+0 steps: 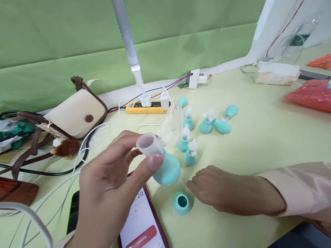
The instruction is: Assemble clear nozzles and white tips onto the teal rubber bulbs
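Teal bulb [168, 172] with a clear funnel [147, 141]: our left hand [109, 182] has it clamped between thumb and fingers, above the pale surface [259, 137]. Its long axis slants, the funnel's mouth facing up toward eleven o'clock and the rounded end toward five. Our right hand [215, 190], apart from the left, is at four o'clock with curled fingers; we cannot tell whether it pinches anything. Around the held piece we count eight more: one open-mouthed bulb [177, 207] at five o'clock, just beside our right hand; four standing bulbs [190, 159] with clear tops between one and three; two lying bulbs [222, 126] at two; one far bulb [182, 101] at one (near the yellow power strip [146, 109], which carries two white plugs [164, 100]). One lit phone [141, 226] lies at seven.
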A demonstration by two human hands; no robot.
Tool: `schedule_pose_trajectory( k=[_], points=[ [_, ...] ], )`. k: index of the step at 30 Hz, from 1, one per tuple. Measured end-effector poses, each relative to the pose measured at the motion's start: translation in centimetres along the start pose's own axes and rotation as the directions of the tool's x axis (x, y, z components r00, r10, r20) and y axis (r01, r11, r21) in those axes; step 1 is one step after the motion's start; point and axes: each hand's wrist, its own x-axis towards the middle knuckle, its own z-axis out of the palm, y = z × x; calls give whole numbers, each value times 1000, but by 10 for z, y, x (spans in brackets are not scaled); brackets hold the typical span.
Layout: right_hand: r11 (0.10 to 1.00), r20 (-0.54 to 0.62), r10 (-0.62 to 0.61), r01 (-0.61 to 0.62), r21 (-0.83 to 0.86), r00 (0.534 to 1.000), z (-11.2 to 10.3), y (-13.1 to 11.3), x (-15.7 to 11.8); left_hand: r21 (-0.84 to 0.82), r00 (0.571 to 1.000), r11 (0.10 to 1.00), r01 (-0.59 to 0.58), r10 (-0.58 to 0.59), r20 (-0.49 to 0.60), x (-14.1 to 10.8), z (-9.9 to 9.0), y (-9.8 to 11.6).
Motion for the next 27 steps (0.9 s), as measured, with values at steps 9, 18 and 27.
schedule_pose_trajectory(
  k=[9, 18, 27],
  points=[
    [984, -23, -8, 4, -177, 1000, -5, 11, 5, 153, 998, 987, 57, -52, -36, 5, -2, -3],
    [962, -508, 144, 1, 274, 849, -44, 7, -11, 268, 999, 963, 1, 13, -49, 1, 3, 2],
    [939, -833, -172, -168, -300, 526, -38, -1, -4, 222, 943, 930, -293, 244, 225, -4, 6, -1]
  ],
)
